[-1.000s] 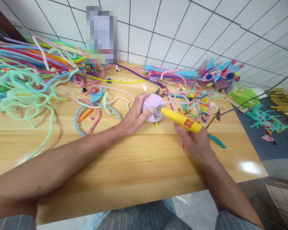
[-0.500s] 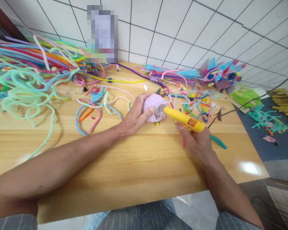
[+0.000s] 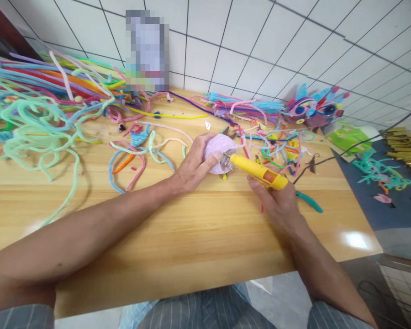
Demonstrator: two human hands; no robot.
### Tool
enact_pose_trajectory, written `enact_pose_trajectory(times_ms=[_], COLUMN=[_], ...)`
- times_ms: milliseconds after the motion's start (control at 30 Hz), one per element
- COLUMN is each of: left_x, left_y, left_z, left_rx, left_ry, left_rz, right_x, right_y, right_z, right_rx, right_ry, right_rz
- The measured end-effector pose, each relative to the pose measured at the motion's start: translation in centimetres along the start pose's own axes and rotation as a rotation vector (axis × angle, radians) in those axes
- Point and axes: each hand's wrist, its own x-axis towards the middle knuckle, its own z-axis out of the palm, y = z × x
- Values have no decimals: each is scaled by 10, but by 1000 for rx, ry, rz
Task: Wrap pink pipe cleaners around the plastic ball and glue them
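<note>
My left hand (image 3: 195,164) is closed around a round lilac ball (image 3: 213,148) wound from pipe cleaner, its thumb on the near face. A clear, shiny patch shows on the ball's right side. My right hand (image 3: 281,201) grips a yellow glue gun (image 3: 256,170), whose nozzle points left at that clear patch; whether it touches I cannot tell. Teal-handled pliers (image 3: 310,201) lie under my right hand, partly hidden, and dark jaws show behind the ball.
A tangle of mint pipe cleaners (image 3: 44,132) and a colourful bundle (image 3: 65,82) cover the left. Scraps (image 3: 277,146) lie right of the ball. At the back stand a pink-and-blue bundle (image 3: 246,107) and finished-looking figures (image 3: 311,107). A black cord (image 3: 363,146) crosses the right side.
My right hand has shifted slightly left with the glue gun, bringing the nozzle further over the clear patch. My left hand and the ball have stayed put.
</note>
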Motion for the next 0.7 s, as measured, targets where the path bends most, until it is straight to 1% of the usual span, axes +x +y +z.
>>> enact_pose_trajectory(times_ms=[167, 333, 567, 700], left_x=[0, 0, 0, 0], left_y=[1, 1, 1, 0], left_z=[0, 0, 0, 0], left_rx=[1, 8, 0, -1], left_ry=[-1, 4, -4, -1], left_rz=[-13, 2, -8, -3], right_x=[2, -2, -1, 0], right_y=[1, 9, 3, 4], right_z=[1, 0, -1, -1], right_rx=[14, 20, 28, 34], right_ry=[14, 17, -1, 4], right_rz=[-36, 19, 12, 16])
